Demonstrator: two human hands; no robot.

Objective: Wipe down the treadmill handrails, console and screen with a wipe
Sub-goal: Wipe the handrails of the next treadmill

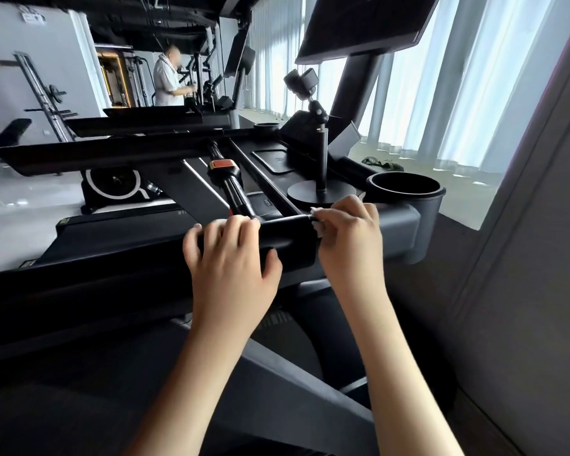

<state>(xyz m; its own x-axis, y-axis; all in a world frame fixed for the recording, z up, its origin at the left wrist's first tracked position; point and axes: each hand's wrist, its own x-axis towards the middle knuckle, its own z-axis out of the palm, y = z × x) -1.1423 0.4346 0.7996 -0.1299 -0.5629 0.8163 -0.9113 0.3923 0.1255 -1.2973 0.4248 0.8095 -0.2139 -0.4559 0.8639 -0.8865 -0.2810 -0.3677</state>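
Your wipe (pixel 317 222) is a small white wad, mostly hidden. Only a crumpled edge shows between your right hand (pixel 349 235) and the black handrail (pixel 288 229), at the bar's right end just short of the grey corner housing (pixel 405 223). Your right fingers pinch it against the bar. Expect it to be soft, limp, near weightless and probably damp. It'll bunch easily, so keep it folded flat under your fingertips and wrap it round the tube rather than dab. Your left hand (pixel 231 258) is clenched on the same bar just beside the right, fingers curled over the top, thumb underneath, holding no wipe. The bar looks matte, rounded, stiff and possibly padded, so it should drag a bit on the wipe. Beyond it is the glossy centre grip (pixel 234 192) with an orange-red button, which is likely slicker. The console deck (pixel 272 161) is flat hard black plastic with shallow recessed trays. A phone stand (pixel 321 159) on a round disc base sits on it just behind your right hand, so work round it. A deep round cup holder (pixel 405 189) is to the right. The screen (pixel 359 28) overhead is dark, glossy and tilted. Go light there, it's the fragile part.
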